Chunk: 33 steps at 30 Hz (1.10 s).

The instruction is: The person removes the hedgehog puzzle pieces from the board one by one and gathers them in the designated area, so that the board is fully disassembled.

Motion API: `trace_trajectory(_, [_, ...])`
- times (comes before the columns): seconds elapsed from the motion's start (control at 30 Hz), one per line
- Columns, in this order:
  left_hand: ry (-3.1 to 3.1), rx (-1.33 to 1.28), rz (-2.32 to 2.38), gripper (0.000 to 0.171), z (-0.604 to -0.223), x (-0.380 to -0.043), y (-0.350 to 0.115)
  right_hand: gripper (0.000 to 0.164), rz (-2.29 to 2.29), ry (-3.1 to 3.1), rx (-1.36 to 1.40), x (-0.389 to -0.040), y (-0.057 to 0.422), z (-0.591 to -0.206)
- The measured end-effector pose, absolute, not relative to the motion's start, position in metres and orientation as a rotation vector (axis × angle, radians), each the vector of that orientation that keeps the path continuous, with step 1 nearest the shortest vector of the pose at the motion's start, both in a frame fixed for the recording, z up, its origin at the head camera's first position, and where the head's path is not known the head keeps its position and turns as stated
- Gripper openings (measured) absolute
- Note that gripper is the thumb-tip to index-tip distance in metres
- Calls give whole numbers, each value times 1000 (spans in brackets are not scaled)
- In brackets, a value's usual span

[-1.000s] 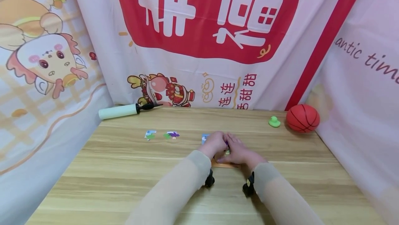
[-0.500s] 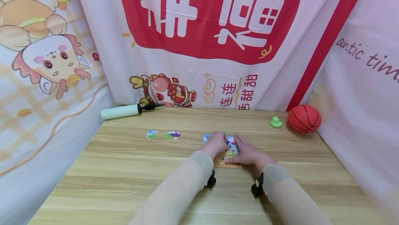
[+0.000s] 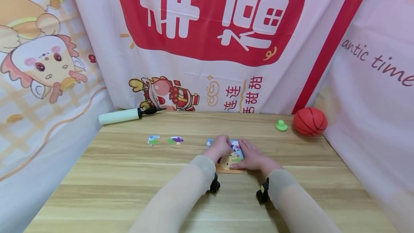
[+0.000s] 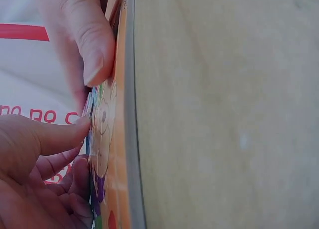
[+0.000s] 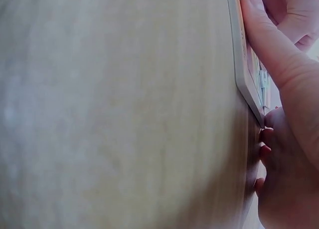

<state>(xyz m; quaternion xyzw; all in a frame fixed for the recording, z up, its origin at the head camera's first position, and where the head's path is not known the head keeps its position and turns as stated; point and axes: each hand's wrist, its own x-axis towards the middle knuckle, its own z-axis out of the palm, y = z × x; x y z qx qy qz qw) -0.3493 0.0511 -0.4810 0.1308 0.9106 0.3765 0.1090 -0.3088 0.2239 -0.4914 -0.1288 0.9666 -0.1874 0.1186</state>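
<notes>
A cartoon jigsaw puzzle in a flat tray lies on the table between my hands. Over its upper middle, my left hand bends its fingers down and pinches a thin puzzle piece, mostly covered by the fingers. My right hand spreads along the tray's right side. Its thumb rests on the puzzle face near the lower edge, and the other fingers lie along the far right side. Two loose puzzle pieces lie to the left: a blue and green one and a purple and green one.
A pale green hand pump lies at the back left of the wooden table. At the back right are a green toy duck and a small red basketball. Printed cloth hangs behind and at both sides.
My right hand has shifted right, away from the left, uncovering more of the puzzle. My left hand stays over it. The head view has shifted slightly; the loose pieces stay put.
</notes>
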Motion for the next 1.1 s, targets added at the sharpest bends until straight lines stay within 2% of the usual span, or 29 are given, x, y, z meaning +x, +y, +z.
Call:
trace_trajectory(0.23, [2679,365,1173,18,-473,-353,34,127,-551,2823,-383,-311,222,-493])
trace_trajectory(0.53, [2703,322,1268,16,-453,-370,-24,134,-548,2824,-333,-317,225,-505])
trace_trajectory(0.77, [2730,258,1160,15,-456,-384,-62,130,-555,2817,-344,-312,225,-499])
trace_trajectory(1.1, [2704,271,923,12,-461,-384,-83,127,-553,2799,-351,-309,224,-492])
